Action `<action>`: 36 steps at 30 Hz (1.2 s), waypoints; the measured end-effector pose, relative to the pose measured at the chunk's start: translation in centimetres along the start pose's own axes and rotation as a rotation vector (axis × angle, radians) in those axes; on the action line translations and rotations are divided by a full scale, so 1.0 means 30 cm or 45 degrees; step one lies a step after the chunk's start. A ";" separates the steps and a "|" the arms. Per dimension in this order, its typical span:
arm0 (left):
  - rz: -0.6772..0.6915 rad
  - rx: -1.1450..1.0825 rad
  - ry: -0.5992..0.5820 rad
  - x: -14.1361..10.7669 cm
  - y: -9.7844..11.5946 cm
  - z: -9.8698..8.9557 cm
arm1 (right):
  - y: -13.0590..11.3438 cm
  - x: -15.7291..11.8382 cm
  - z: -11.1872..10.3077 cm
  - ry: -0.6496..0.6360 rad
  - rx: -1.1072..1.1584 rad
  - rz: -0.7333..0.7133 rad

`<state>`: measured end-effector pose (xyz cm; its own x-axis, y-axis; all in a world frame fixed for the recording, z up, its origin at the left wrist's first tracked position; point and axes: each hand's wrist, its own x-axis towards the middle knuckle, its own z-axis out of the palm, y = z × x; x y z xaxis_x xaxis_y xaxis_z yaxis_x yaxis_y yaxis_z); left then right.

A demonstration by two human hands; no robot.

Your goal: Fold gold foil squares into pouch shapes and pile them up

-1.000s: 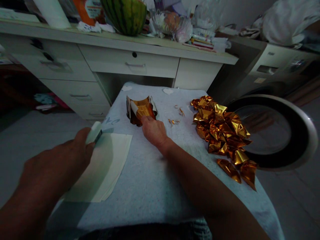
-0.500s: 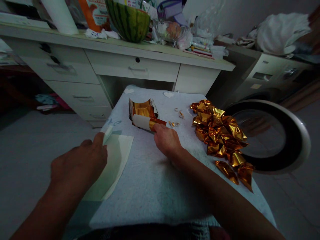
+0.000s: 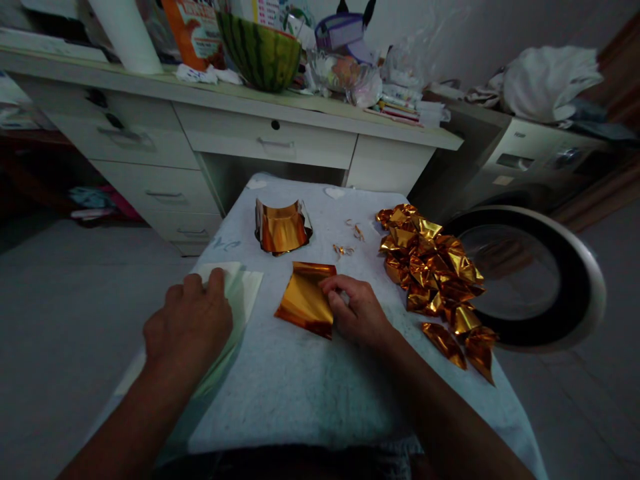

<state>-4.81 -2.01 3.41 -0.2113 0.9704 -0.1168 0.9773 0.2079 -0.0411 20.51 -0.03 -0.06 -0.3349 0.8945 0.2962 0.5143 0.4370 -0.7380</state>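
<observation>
My right hand [image 3: 357,310] pinches the right edge of a sheet of gold foil [image 3: 305,300], shiny side up and slightly curled, above the middle of the cloth-covered table. My left hand [image 3: 190,323] is closed on a sheet of pale green paper [image 3: 233,293], which bends beneath it. Part of another pale sheet shows at its right side. Behind the right hand's sheet, a curved stack of gold foil sheets [image 3: 283,230] lies on the cloth. Small gold twists [image 3: 343,251] sit to the right of that stack.
Folded gold foil pieces [image 3: 430,267] are heaped along the table's right side. Beyond it hangs the open round door [image 3: 525,277] of a washing machine. A white desk [image 3: 270,137] stands behind, carrying a cut watermelon [image 3: 260,53] and clutter.
My right hand has drawn a foil sheet off the stack toward me; its gold face now shows instead of white. My left hand has moved slightly right, with the pale green paper bending under it.
</observation>
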 end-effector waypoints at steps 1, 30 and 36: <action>0.007 -0.002 0.012 -0.003 0.004 0.003 | 0.007 -0.002 0.004 0.023 0.028 0.033; 0.723 -1.287 -0.028 0.013 0.116 0.052 | 0.041 -0.001 0.028 0.183 0.423 0.078; 0.491 -1.753 -0.328 0.028 0.173 0.097 | 0.021 -0.002 0.012 0.234 0.437 0.058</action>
<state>0.06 -0.47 0.22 0.2111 0.9743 -0.0780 0.1822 0.0392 0.9825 20.56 0.16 -0.76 -0.1545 0.9279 0.3394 0.2213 0.3673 -0.9034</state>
